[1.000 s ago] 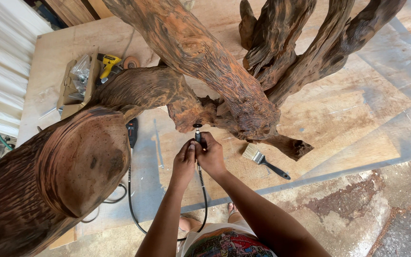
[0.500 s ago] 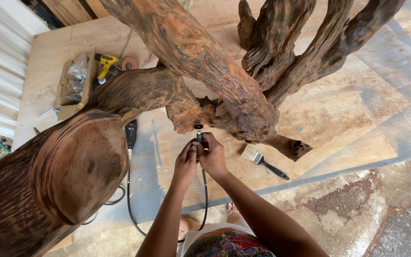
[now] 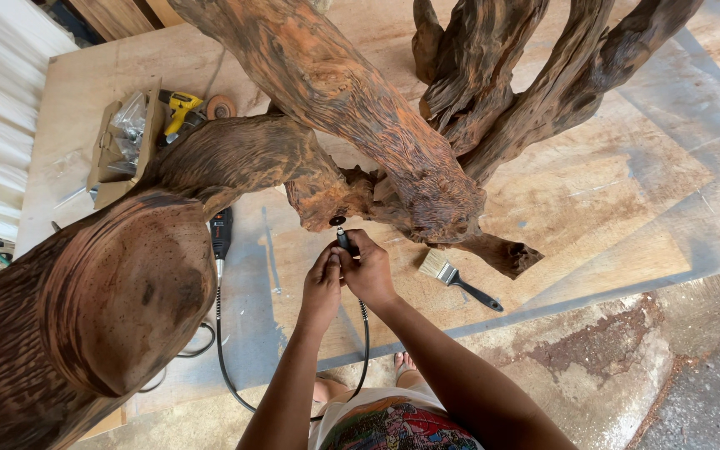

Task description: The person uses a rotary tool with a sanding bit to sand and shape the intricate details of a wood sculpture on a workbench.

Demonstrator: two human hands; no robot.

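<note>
Both hands hold as before: right hand [image 3: 370, 271] wrapped round the rotary handpiece [image 3: 343, 240], left hand [image 3: 323, 279] pinching its lower shaft. Bit tip hovers beneath the driftwood root [image 3: 393, 150], mid plywood sheet [image 3: 593, 183]. Only the view has drifted; work continues on one spot.

One open brown cardboard box [image 3: 118, 154] sits at the board's upper left. Clear plastic bags [image 3: 131, 117] lie inside it.
</note>
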